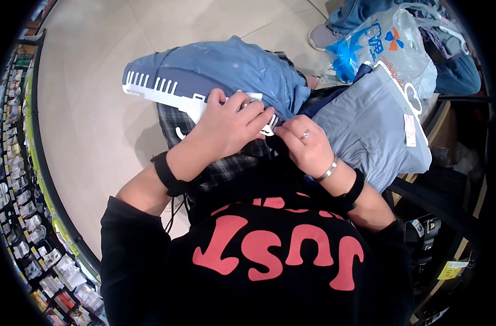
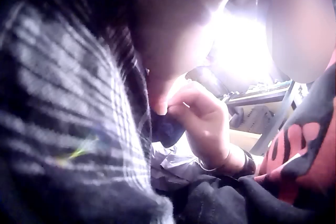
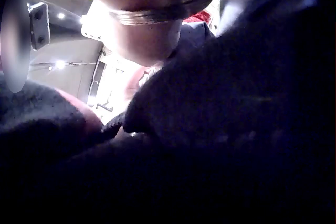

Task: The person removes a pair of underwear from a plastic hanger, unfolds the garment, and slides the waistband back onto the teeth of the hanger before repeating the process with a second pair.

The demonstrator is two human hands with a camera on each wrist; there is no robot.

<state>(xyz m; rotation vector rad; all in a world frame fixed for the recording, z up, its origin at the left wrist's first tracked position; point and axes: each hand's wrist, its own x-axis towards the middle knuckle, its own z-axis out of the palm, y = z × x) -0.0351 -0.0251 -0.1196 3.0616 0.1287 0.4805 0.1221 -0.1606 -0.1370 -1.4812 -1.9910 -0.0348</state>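
Observation:
A white plastic hanger point(image 1: 164, 96) with comb-like slots lies across blue patterned fabric point(image 1: 221, 62) on the person's lap. My left hand point(image 1: 223, 125) grips the hanger's middle, fingers curled over it. At the hanger's right end, my right hand point(image 1: 308, 144) pinches at a white clip point(image 1: 268, 130) and dark cloth with thumb and forefinger. In the left wrist view the right hand point(image 2: 202, 119) is seen from the side, its fingertips close to the left hand's. The right wrist view is mostly dark cloth point(image 3: 220, 98); its fingertips are hidden.
Grey-blue shorts point(image 1: 356, 119) on a white hanger with a tag lie at the right. Beyond them are a clear plastic bag point(image 1: 405, 49) and another person's shoe point(image 1: 321, 38). Shelves of packaged goods point(image 1: 25, 217) line the left; a shelf with a yellow label point(image 1: 451, 270) stands right.

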